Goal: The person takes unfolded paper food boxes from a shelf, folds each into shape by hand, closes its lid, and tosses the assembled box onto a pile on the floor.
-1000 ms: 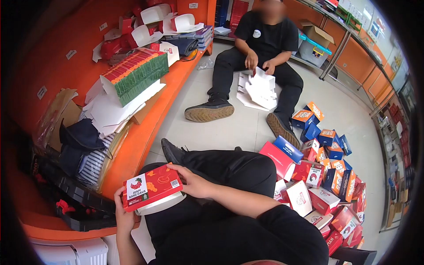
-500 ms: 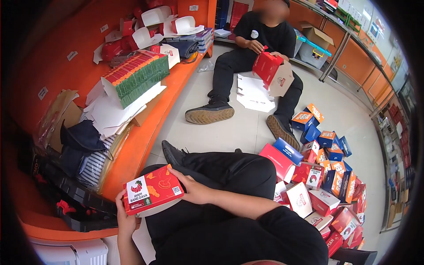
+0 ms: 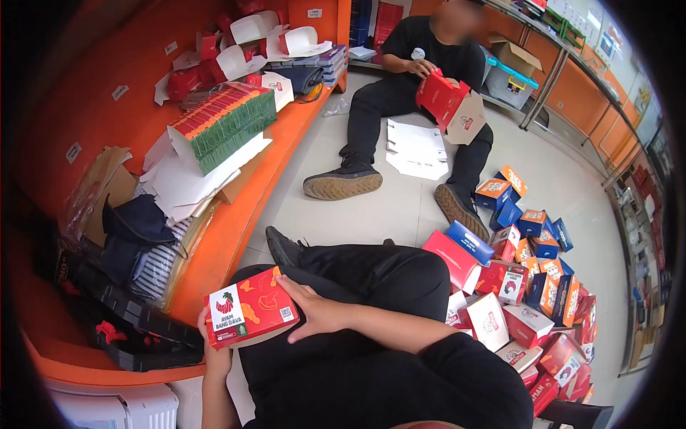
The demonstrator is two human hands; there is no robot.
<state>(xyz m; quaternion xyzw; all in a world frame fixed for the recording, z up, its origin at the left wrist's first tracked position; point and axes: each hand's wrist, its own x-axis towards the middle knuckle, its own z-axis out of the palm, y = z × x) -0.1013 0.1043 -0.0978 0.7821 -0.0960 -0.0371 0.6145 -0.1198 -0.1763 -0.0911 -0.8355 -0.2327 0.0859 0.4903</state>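
Observation:
A red cardboard food box, printed with "Ayam Bang Dava", orange drawings and a white label panel, is held above my lap with its printed face up. My left hand grips its left end, with fingers along the side and partly hidden by it. At the right end, my right hand has its fingers against the box's edge and its thumb spread lower down. The box looks folded into shape; its underside is hidden.
A heap of red, blue and orange boxes lies on the floor at right. Opposite sits a co-worker handling a red carton; a flat white carton lies between their legs. The orange shelf at left holds stacked cartons.
The box has turned slightly between my hands, and its pale lower side shows less. My right thumb has spread off the box. The co-worker's carton has shifted a little right in view.

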